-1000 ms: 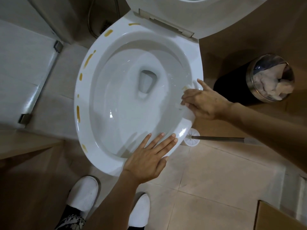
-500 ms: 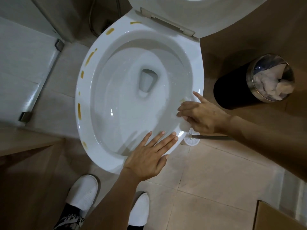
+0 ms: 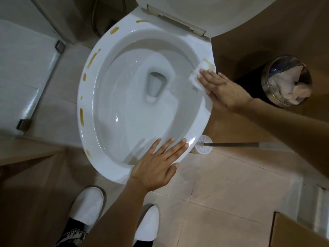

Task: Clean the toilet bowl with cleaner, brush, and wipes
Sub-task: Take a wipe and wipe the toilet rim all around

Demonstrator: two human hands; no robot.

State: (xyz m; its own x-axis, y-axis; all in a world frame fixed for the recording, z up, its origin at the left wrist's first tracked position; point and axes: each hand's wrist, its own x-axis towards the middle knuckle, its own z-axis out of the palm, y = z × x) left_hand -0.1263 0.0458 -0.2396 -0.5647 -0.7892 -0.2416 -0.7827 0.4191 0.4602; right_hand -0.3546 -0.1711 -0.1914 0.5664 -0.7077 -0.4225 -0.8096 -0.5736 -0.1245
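The white toilet bowl (image 3: 99, 136) fills the middle of the view, seat and lid raised at the top. Several yellow-brown stains (image 3: 81, 117) dot its left rim. My right hand (image 3: 222, 90) lies flat with straight fingers on a white wipe (image 3: 199, 75), pressing it against the right rim; the wipe shows a yellow smear at its far edge. My left hand (image 3: 158, 166) rests flat, fingers spread, on the near rim. A toilet brush (image 3: 231, 144) lies on the floor just right of the bowl, white head toward it.
A round metal bin (image 3: 267, 75) with crumpled tissue inside stands at the right. A cardboard box corner (image 3: 300, 230) shows at the bottom right. My two white shoes (image 3: 87, 205) stand on the beige tiles below the bowl. A glass panel runs along the left.
My right hand slid the wipe up the right rim, away from me, and its fingers flattened out. The left hand stayed on the near rim.
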